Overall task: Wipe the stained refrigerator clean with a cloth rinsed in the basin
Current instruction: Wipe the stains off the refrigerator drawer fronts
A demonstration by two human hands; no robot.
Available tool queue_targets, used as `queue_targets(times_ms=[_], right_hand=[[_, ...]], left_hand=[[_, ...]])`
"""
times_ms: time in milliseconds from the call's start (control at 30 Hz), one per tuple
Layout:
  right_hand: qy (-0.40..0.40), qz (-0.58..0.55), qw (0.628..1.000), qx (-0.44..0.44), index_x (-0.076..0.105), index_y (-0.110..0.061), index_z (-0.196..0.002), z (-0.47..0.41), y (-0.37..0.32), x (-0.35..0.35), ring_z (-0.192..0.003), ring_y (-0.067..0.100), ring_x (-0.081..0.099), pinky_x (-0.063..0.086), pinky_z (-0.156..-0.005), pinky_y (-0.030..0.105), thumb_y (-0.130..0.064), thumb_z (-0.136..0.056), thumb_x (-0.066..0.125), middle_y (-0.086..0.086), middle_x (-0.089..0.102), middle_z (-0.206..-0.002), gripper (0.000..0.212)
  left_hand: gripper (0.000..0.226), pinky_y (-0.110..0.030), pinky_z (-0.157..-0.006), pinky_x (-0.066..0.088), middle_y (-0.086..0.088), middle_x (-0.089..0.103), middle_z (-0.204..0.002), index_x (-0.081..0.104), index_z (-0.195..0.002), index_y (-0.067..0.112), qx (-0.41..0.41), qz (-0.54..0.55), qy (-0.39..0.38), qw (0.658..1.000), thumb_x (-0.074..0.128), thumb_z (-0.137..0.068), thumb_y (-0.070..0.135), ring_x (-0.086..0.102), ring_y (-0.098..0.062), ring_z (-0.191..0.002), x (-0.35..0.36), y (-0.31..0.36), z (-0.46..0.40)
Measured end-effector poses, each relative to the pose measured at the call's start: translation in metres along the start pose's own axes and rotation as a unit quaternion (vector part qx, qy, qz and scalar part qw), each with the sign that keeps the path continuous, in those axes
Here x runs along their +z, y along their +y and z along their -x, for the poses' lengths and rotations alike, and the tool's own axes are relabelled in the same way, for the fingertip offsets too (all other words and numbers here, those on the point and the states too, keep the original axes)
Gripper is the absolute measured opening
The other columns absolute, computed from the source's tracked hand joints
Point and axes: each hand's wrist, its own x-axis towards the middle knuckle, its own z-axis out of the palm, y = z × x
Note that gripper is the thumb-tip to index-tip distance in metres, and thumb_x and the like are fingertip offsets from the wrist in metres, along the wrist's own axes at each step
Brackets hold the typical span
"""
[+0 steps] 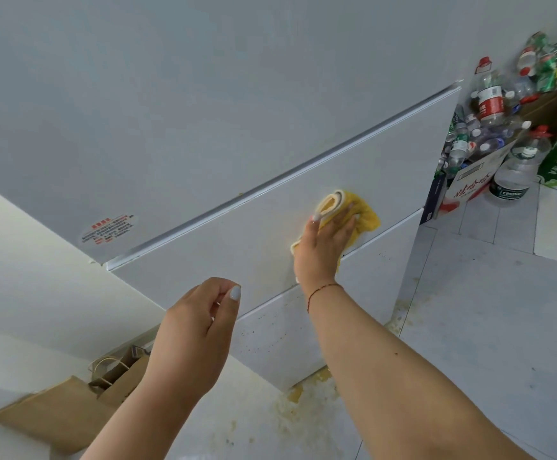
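Two hands are seen against one white refrigerator [237, 134], whose front fills the upper and middle frame and is split into three door panels. One yellow cloth [366, 215] is pressed flat to the middle panel, right of centre, by the right hand [323, 247], whose straight fingers are spread over it; the cloth shows beyond the fingertips and at both sides of the palm. One red thread is worn on that wrist. The left hand [197, 330], at lower centre, is held off the door with fingers loosely curled on nothing. Dark specks are scattered on the lowest panel [303, 333]. One sticker [109, 232] is seen at centre left, one paper bag [71, 406] at lower left, and many plastic bottles [489, 104] at upper right.
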Motion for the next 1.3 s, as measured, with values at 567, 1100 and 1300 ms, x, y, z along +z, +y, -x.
queue_targets(times_ms=[567,1100,1300], right_hand=[[-0.084,-0.335,0.833,0.432,0.038,-0.026,-0.141,0.067,0.008,0.048,-0.114,0.029,0.059,0.044,-0.102,0.049,-0.099,-0.042,0.041,0.008,0.051,-0.139,0.124],[0.032,-0.367,0.833,0.413,0.038,-0.027,-0.140,0.033,0.039,0.051,-0.119,0.027,0.056,0.039,-0.106,0.047,-0.094,-0.038,0.042,0.000,0.050,-0.141,0.122],[-0.107,-0.412,0.773,0.471,0.040,-0.022,-0.142,0.077,-0.022,0.046,-0.117,0.038,0.055,0.037,-0.104,0.059,-0.085,-0.074,0.037,0.014,0.051,-0.137,0.093]], left_hand=[[0.019,-0.042,-0.075,0.054,0.011,0.065,-0.083,0.056,-0.086,0.038,-0.013,-0.006,-0.007,1.000,0.040,-0.095,0.042,0.062,-0.012,-0.079,-0.009,-0.024,0.006],[0.024,-0.045,-0.075,0.053,0.005,0.065,-0.083,0.060,-0.090,0.028,-0.015,-0.011,-0.015,1.000,0.040,-0.095,0.041,0.063,-0.017,-0.080,-0.011,-0.049,-0.004],[0.024,-0.038,-0.075,0.052,0.009,0.063,-0.089,0.058,-0.098,0.029,-0.015,-0.047,-0.017,0.999,0.038,-0.098,0.042,0.061,-0.014,-0.085,-0.019,-0.064,-0.016]])
